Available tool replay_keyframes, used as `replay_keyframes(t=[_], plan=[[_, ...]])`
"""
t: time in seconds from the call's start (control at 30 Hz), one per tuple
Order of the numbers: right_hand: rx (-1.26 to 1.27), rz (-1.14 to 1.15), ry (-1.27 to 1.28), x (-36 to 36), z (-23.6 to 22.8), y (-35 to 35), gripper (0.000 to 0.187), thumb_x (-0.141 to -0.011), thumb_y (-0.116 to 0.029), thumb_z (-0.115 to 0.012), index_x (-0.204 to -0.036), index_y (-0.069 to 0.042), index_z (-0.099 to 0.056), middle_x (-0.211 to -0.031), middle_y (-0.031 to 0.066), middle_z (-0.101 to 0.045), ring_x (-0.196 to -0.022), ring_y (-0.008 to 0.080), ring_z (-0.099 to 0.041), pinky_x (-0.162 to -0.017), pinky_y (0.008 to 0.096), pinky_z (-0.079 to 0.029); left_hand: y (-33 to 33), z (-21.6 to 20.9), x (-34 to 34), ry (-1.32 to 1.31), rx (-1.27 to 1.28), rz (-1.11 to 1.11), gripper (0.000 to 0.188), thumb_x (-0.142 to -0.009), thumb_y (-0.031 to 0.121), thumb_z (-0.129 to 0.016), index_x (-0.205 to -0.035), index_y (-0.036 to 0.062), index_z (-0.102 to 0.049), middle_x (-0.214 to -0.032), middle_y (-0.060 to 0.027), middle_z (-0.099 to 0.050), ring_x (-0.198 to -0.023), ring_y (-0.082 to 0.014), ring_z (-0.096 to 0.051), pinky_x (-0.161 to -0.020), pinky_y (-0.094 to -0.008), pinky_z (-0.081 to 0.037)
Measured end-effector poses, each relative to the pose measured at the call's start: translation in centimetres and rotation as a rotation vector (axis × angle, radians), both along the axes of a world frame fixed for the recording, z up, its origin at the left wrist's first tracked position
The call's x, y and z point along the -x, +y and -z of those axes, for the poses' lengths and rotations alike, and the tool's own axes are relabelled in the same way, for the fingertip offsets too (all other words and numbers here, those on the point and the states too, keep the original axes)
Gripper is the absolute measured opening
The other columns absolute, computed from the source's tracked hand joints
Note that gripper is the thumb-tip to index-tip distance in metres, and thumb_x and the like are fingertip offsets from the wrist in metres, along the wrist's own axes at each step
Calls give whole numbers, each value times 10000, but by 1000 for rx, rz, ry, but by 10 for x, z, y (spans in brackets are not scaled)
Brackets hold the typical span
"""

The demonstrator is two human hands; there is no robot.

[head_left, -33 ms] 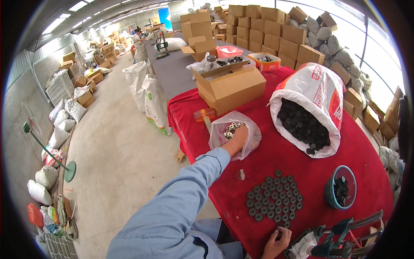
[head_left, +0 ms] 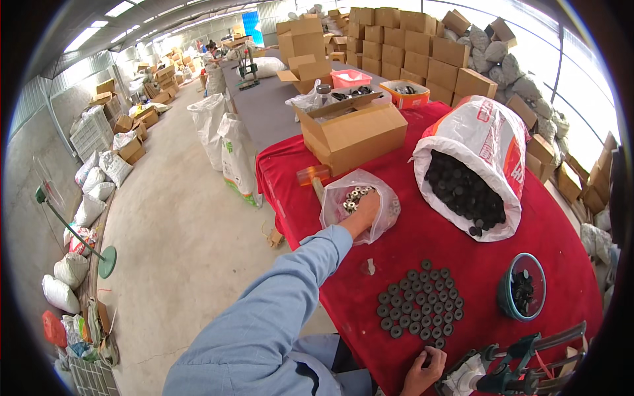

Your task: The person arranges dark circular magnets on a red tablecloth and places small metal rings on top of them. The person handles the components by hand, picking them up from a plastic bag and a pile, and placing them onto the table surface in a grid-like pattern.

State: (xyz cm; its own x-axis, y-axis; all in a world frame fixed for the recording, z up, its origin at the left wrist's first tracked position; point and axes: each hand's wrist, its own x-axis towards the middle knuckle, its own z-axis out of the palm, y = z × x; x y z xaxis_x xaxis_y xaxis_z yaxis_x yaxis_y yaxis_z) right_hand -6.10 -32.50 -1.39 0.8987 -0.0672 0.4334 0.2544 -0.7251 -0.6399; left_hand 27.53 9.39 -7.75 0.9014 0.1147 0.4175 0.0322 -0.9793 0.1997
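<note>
Across the centre and right of the frame: a broad table draped in red cloth (head_left: 416, 244). Rising from the lower left: a light-blue fabric sleeve (head_left: 264, 317). At upper right: a bulging white-and-orange sack (head_left: 482, 129), mouth open on black round pieces (head_left: 462, 188). At upper centre: an open brown cardboard box (head_left: 366, 142). Just below: a translucent white plastic bag (head_left: 333, 214). At lower right: a round teal tub (head_left: 504, 294). In the bag, at centre: the left hand (head_left: 366, 208), fingertips hidden; cannot tell whether gripping. At bottom right of centre: the right hand (head_left: 424, 371), fingers curled; cannot tell whether clamped on anything. Just above, loosely clustered: flat dark-grey discs with centre holes (head_left: 421, 298). Beside the left hand, inside the bag: small shiny silver metal rings (head_left: 355, 197).
</note>
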Motion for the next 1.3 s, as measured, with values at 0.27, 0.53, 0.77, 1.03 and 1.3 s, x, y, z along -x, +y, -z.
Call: replay_keyframes(t=[0.27,0.53,0.77,1.03,1.3], plan=[[3,5,28,0,-2,2,127,-959,-64,-714,-1076,-37,-754,-1049,171,-728,-976,377,-704,-858,470,-575,-1,2,-1,-12,16,23,390,-841,326,-701,-1087,32,-772,-1054,-228,-768,-1038,-406,-723,-987,-502,-517],[-21,46,25,-1,16,-1,137,-863,53,-651,-994,14,-659,-970,150,-629,-888,323,-641,-778,420,-509,-19,-1,-5,-31,32,92,377,-833,288,-711,-1095,23,-770,-1049,-222,-773,-1023,-401,-732,-968,-494,-533],[-30,65,6,-5,14,3,173,-854,11,-706,-1013,-56,-715,-1003,131,-691,-985,337,-685,-869,438,-492,-17,-10,5,-53,76,188,368,-826,254,-720,-1102,15,-769,-1044,-217,-778,-1010,-396,-739,-952,-486,-547],[-65,84,14,-5,16,1,181,-847,-4,-730,-1009,-87,-729,-991,108,-691,-926,311,-689,-823,417,-488,-7,-31,18,-128,101,330,360,-819,216,-731,-1110,6,-767,-1039,-211,-783,-995,-390,-748,-933,-478,-563],[-68,87,-36,-4,11,1,169,-857,-9,-739,-1007,-86,-735,-961,70,-692,-912,277,-697,-813,417,-488,-11,-55,21,-150,158,460,357,-811,177,-741,-1118,-3,-766,-1034,-206,-788,-980,-384,-756,-914,-469,-578]])
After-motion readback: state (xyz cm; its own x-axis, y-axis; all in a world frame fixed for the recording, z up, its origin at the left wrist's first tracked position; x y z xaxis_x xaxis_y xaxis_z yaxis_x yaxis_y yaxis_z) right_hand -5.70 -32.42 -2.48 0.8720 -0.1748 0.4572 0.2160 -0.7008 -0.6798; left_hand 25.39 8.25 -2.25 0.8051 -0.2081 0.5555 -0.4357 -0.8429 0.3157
